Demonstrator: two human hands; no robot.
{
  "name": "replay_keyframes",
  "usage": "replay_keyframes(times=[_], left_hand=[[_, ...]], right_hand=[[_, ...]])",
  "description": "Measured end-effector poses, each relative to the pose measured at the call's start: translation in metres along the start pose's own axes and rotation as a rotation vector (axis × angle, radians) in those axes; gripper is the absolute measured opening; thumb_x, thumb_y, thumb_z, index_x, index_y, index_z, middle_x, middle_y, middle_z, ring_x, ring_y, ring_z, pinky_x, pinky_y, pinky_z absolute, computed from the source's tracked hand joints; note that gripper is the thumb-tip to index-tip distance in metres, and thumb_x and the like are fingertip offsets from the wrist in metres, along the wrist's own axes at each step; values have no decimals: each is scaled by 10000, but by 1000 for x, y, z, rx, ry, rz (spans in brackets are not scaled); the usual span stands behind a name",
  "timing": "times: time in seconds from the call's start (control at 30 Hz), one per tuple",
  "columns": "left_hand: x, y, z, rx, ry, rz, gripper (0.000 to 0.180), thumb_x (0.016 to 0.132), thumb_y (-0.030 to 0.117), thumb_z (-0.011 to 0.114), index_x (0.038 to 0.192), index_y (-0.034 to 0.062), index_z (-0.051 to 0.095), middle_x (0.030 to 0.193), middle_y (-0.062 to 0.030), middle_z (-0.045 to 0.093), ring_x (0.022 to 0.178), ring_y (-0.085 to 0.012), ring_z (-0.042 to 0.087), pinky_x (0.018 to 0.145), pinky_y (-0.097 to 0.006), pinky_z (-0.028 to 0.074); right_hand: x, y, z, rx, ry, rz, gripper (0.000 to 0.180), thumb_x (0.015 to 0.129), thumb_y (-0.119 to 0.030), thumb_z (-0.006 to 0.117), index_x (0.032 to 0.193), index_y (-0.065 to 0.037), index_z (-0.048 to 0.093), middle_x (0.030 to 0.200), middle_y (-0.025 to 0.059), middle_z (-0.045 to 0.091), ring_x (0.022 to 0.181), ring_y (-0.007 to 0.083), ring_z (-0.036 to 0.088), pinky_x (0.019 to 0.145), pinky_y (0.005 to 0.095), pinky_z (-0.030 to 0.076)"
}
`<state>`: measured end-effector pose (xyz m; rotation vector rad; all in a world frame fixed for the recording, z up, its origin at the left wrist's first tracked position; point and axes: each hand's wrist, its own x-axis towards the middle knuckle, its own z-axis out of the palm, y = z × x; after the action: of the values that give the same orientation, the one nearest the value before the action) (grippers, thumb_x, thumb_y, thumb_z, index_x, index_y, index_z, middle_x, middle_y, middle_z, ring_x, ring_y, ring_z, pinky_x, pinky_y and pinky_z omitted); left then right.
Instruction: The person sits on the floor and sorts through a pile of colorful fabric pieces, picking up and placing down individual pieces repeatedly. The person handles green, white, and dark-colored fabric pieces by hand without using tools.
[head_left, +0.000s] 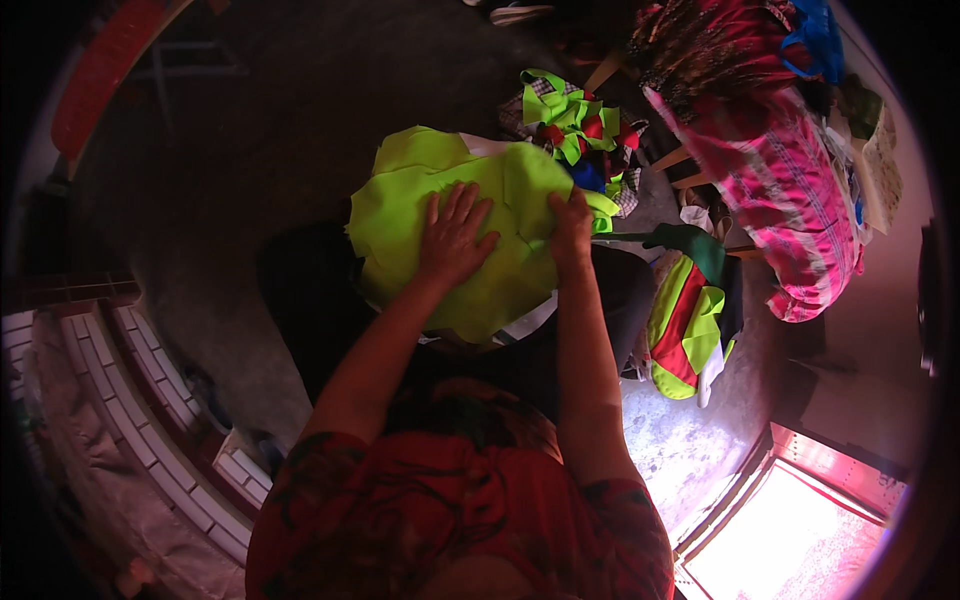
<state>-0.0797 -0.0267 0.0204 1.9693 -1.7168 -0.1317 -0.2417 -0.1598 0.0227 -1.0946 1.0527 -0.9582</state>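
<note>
A wide piece of neon yellow-green fabric (512,285) with wavy edges is spread over my lap. Whitish material peeks out at its upper and lower edges; what lies beneath is mostly hidden. My left hand (458,238) rests flat on the middle of the fabric, fingers stretched and a little apart. At the right edge, my right hand (571,228) is closed around the fabric, its fingers curled and partly hidden.
Beyond my right hand lies a heap of green, red and checked scraps (575,120). Nearer sits a green and red cloth bundle (685,320). Pink plaid cloth (770,190) covers something on wooden legs. A bright doorway (800,530) is at lower right, white tiled ledges (150,445) at lower left.
</note>
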Motion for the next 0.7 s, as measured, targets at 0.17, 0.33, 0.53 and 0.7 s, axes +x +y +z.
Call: replay_keyframes(times=[0.17,0.33,0.53,0.7], left_hand=[[-3,-6,-1,-12,20,-14,491,835,352,622,1260,118,545,1452,-102,394,1388,-267,304,1126,-528,179],[1,0,-5,37,-17,-22,487,829,343,623,1249,107,550,1441,-115,402,1381,-271,316,1123,-537,176],[1,0,-5,8,-14,-25,516,825,347,628,1259,82,539,1428,-136,412,1376,-281,325,1123,-544,167],[2,2,-3,10,-14,-32,539,829,362,626,1278,79,530,1415,-134,431,1380,-286,320,1128,-536,164]], right_hand=[[-11,-1,18,153,-57,156,396,837,-35,559,1226,5,498,1069,99,632,929,192,611,824,304,491],[-29,-84,67,403,-230,-7,427,820,64,553,1235,-16,492,1063,72,639,940,157,606,833,276,479],[-16,-80,54,378,-195,-32,553,787,84,548,1321,-9,439,1101,105,628,990,184,602,858,296,479],[3,22,-2,-199,50,200,690,712,99,548,1375,-15,397,1128,137,615,995,230,599,846,315,484]])
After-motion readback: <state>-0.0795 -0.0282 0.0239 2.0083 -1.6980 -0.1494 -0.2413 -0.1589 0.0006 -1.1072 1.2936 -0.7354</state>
